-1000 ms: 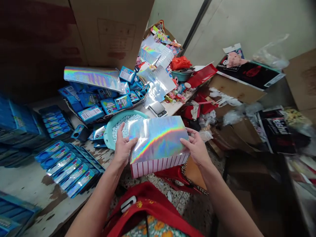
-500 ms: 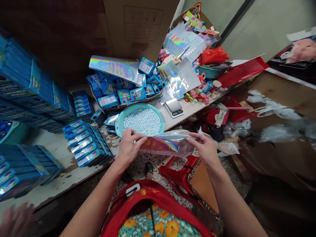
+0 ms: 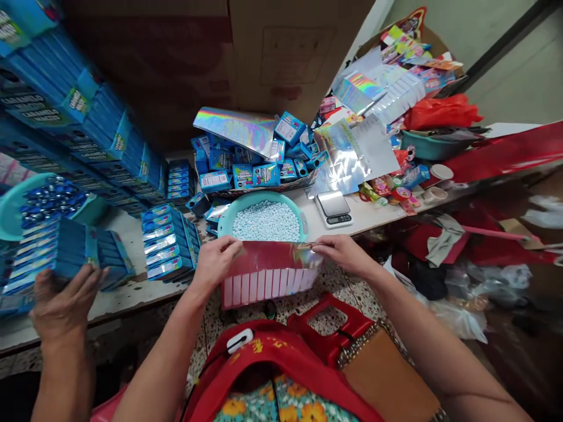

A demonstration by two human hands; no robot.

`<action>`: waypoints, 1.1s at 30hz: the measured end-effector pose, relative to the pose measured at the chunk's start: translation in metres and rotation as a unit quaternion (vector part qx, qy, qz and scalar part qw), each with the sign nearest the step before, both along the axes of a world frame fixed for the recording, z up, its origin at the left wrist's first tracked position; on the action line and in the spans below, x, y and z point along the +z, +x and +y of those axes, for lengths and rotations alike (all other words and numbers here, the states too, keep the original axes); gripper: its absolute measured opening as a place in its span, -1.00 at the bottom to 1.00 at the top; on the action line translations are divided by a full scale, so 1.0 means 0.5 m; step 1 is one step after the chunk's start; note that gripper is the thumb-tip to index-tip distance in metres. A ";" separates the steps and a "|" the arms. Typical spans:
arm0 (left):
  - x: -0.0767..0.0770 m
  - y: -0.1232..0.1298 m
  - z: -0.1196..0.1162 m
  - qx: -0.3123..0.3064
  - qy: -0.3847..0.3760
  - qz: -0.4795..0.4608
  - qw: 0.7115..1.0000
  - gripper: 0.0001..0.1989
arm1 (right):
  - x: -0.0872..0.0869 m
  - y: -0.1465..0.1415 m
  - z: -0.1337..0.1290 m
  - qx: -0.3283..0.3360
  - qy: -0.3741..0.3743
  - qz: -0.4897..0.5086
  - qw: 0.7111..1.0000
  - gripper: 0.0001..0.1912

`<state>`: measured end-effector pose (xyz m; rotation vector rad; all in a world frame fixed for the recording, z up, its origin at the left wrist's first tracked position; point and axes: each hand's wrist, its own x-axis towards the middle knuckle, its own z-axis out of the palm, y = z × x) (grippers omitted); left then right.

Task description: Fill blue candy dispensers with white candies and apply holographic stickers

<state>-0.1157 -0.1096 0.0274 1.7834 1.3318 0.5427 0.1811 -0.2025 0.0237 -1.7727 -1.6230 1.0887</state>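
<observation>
A shiny holographic sheet [image 3: 277,258] with a row of pale rectangles along its lower part is stretched between my hands, its face reflecting red. My left hand [image 3: 215,261] pinches its upper left corner, and my right hand [image 3: 341,252] pinches the upper right corner. Just behind the sheet stands a turquoise basin [image 3: 226,218] filled with small pale-blue pellets [image 3: 266,220]. Right of the basin sits a small digital scale [image 3: 333,208]. An open box of small blue cartons [image 3: 255,174] lies behind the basin, with another holographic sheet [image 3: 237,129] on top.
Stacks of blue cartons [image 3: 88,129] rise at the left. Another person's hand [image 3: 65,299] rests on a row of blue boxes [image 3: 57,252], near a bowl of blue wrapped sweets [image 3: 53,202]. Below are a red stool [image 3: 328,328] and a brown bag [image 3: 387,375].
The sheet has tilted so its row of pale rectangles shows, hanging lower. My view has shifted left. The other person's hand has come up onto the blue boxes.
</observation>
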 end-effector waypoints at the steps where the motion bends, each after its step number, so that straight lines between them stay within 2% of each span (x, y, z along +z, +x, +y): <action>1: -0.012 -0.020 0.012 0.014 -0.011 0.007 1.000 -0.73 | -0.013 0.011 0.022 -0.003 -0.015 0.043 0.999 -0.69; 4: -0.040 -0.065 0.038 0.019 -0.027 0.038 0.999 -0.68 | -0.062 0.006 0.099 -0.036 -0.053 0.162 0.985 -0.62; 6: -0.047 -0.076 0.055 0.033 -0.003 0.112 0.993 -0.67 | -0.099 -0.020 0.151 -0.063 -0.055 0.185 0.979 -0.58; 8: -0.046 -0.065 0.076 0.077 0.073 0.205 0.973 -0.68 | -0.133 -0.053 0.197 -0.077 -0.038 0.172 0.981 -0.58; 10: -0.047 -0.030 0.105 0.079 0.173 0.245 0.951 -0.65 | -0.160 -0.083 0.232 -0.079 -0.025 0.160 0.984 -0.59; 11: -0.052 -0.006 0.123 0.045 0.206 0.238 0.948 -0.61 | -0.170 -0.096 0.246 -0.079 -0.019 0.156 0.984 -0.59; 12: -0.059 0.020 0.142 -0.010 0.206 0.222 0.953 -0.58 | -0.177 -0.108 0.258 -0.080 -0.012 0.149 0.985 -0.60; 14: -0.083 0.072 0.184 -0.125 0.138 0.195 0.963 -0.60 | -0.185 -0.124 0.277 -0.087 0.006 0.127 0.988 -0.63; 15: -0.097 0.094 0.205 -0.164 0.096 0.188 0.964 -0.63 | -0.187 -0.129 0.285 -0.095 0.017 0.112 0.989 -0.65; 18: -0.136 0.135 0.259 -0.208 0.036 0.178 0.961 -0.67 | -0.186 -0.139 0.298 -0.138 0.068 0.042 0.987 -0.69; 20: -0.154 0.146 0.285 -0.217 0.040 0.169 0.960 -0.68 | -0.188 -0.148 0.297 -0.149 0.134 -0.079 0.977 -0.64; 23: -0.166 0.150 0.309 -0.232 0.042 0.161 0.958 -0.67 | -0.200 -0.165 0.283 -0.100 0.214 -0.294 0.926 -0.62; 25: -0.169 0.153 0.320 -0.240 0.041 0.160 0.957 -0.67 | -0.214 -0.177 0.269 -0.068 0.222 -0.369 0.900 -0.58; 27: -0.172 0.155 0.330 -0.249 0.037 0.161 0.954 -0.67 | -0.228 -0.185 0.257 -0.054 0.219 -0.401 0.888 -0.55; 30: -0.179 0.157 0.340 -0.256 0.033 0.163 0.952 -0.67 | -0.238 -0.190 0.247 -0.054 0.221 -0.399 0.888 -0.60; 33: -0.188 0.162 0.340 -0.254 0.039 0.166 0.952 -0.66 | -0.220 -0.186 0.247 -0.070 0.234 -0.362 0.899 -0.74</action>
